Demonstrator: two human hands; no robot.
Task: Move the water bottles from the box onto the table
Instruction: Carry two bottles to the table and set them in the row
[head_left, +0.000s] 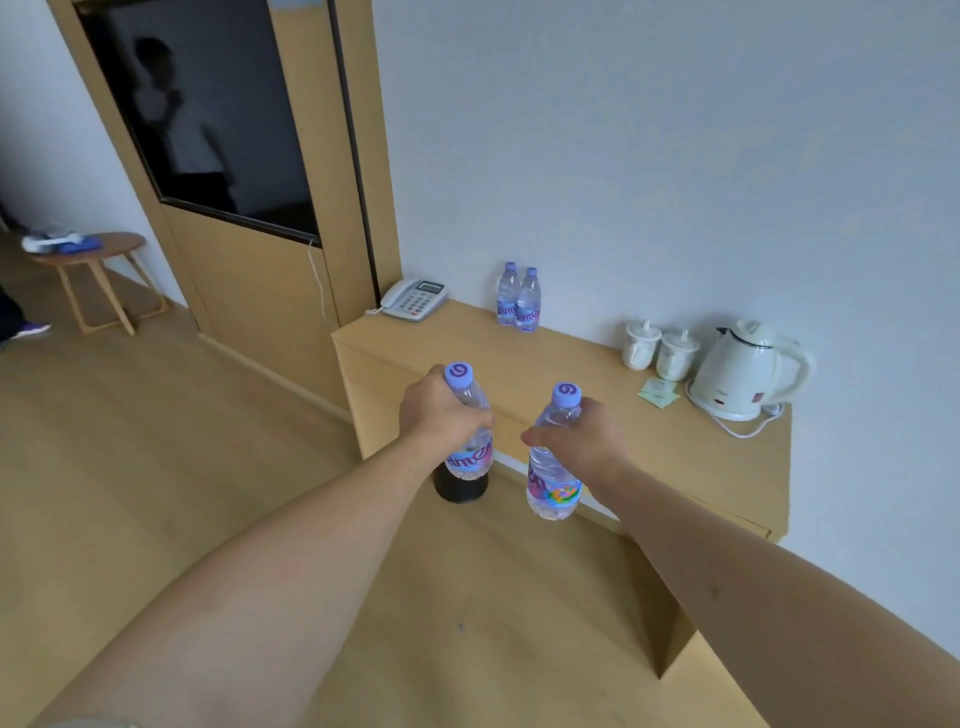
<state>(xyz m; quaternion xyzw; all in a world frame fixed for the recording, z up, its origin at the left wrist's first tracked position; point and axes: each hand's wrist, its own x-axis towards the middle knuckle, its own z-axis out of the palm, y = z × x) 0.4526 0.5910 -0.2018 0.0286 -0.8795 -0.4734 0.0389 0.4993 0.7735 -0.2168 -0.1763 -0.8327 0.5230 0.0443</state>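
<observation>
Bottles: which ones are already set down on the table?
The two bottles standing together by the wall, right of the phone. The other two are in the left hand and right hand.

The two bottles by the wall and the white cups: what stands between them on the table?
Nothing: the head view shows bare tabletop between the two bottles and the white cups.

Part of a purple brand word, roughly "ante", is seen on the label of the left-held water bottle (469, 457) and on the two standing bottles (518, 299); the phone's keypad (415, 298) cannot be read.
</observation>
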